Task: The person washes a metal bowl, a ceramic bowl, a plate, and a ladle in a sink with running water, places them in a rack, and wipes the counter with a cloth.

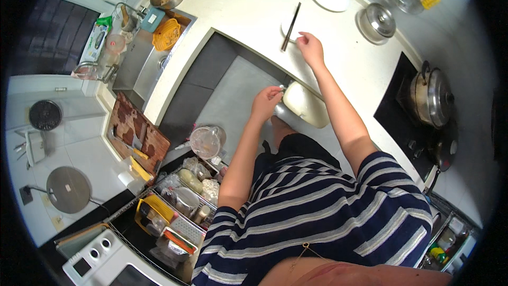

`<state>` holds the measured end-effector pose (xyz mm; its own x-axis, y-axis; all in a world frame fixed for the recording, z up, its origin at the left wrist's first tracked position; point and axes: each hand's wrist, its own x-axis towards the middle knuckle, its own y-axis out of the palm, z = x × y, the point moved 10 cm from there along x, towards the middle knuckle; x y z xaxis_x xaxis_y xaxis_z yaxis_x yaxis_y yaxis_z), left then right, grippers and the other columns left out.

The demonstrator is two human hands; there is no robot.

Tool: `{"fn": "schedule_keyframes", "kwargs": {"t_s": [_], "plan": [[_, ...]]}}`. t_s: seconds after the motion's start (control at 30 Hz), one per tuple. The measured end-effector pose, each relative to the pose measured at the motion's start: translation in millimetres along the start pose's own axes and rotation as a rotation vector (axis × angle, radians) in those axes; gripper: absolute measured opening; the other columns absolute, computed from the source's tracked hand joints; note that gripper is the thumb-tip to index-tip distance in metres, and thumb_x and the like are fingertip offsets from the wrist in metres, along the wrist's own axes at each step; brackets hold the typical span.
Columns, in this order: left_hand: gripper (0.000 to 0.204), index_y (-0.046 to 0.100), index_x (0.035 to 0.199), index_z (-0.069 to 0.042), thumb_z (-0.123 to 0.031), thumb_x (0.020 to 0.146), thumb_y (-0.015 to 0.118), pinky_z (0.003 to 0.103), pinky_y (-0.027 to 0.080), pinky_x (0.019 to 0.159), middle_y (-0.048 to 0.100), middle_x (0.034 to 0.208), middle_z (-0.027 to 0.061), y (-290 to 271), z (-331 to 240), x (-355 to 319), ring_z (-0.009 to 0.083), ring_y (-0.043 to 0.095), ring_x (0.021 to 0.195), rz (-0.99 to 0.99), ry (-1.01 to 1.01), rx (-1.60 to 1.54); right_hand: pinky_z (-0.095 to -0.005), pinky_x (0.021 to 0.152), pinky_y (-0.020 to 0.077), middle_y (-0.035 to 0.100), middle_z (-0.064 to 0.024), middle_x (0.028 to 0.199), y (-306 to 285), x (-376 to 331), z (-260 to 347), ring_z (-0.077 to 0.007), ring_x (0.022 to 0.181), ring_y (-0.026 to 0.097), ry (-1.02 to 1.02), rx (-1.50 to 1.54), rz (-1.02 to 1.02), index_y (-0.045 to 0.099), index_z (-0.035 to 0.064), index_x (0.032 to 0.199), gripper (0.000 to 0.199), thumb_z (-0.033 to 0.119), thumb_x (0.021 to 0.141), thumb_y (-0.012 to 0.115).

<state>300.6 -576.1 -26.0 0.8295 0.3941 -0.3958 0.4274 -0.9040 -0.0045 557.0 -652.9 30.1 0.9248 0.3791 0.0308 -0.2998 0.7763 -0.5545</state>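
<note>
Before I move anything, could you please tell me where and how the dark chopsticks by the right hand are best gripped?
Probably at the middle of the chopsticks, pinched together from above, with the right hand coming from their right: they are long, thin and lie close together, with their right side facing that hand.
</note>
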Motion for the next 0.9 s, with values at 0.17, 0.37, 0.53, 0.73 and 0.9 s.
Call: {"fn": "schedule_keyframes", "kwargs": {"t_s": [0.17,0.37,0.53,0.73,0.9], "plan": [[0.030,0.067,0.113,-0.003,-0.022,0.090,0.068,0.031,0.052,0.082,0.071,0.103,0.0102,-61.4,-11.7,40.8,0.0190,0.067,0.093,0.009,-0.045,0.195,-0.0453,0.079,0.0532,0.070,-0.0181,0.096,59.5,59.4,17.4,-0.0367,0.093,0.067,0.135,-0.371,0.057,0.062,0.0038,0.101,0.039,0.031,0.077,0.076],[0.032,0.067,0.116,-0.003,-0.023,0.092,0.066,0.030,0.051,0.080,0.071,0.103,0.0076,-97.8,-35.3,110.0,0.0155,0.066,0.088,0.093,0.019,0.346,-0.0444,0.083,0.0534,0.070,-0.0163,0.103,86.9,91.6,-15.6,-0.0361,0.096,0.066,0.166,-0.394,0.107,0.071,0.0057,0.102,0.037,0.035,0.079,0.070],[0.031,0.066,0.118,-0.002,-0.022,0.093,0.065,0.027,0.051,0.077,0.070,0.101,0.0077,-90.1,-31.7,157.7,0.0138,0.065,0.085,0.193,-0.071,0.241,-0.0391,0.079,0.0541,0.072,-0.0133,0.094,70.0,95.2,-35.8,-0.0280,0.086,0.069,0.227,-0.371,0.117,0.070,0.0070,0.113,0.037,0.029,0.083,0.066],[0.039,0.063,0.121,-0.001,-0.025,0.090,0.067,0.032,0.052,0.080,0.071,0.103,0.0115,-49.0,-38.4,206.1,0.0193,0.069,0.091,0.352,-0.104,0.226,-0.0350,0.074,0.0554,0.070,-0.0131,0.089,36.6,88.6,-62.7,-0.0217,0.083,0.069,0.421,0.058,-0.011,0.067,0.0028,0.115,0.032,0.020,0.087,0.064],[0.053,0.053,0.134,-0.001,-0.025,0.089,0.068,0.033,0.053,0.079,0.069,0.110,0.0147,-33.1,-45.9,232.0,0.0209,0.069,0.093,0.383,-0.107,0.277,-0.0342,0.077,0.0518,0.070,-0.0148,0.091,-2.0,56.2,-93.6,-0.0245,0.088,0.069,0.504,-0.015,-0.303,0.065,0.0013,0.110,0.035,0.029,0.089,0.064]]}}
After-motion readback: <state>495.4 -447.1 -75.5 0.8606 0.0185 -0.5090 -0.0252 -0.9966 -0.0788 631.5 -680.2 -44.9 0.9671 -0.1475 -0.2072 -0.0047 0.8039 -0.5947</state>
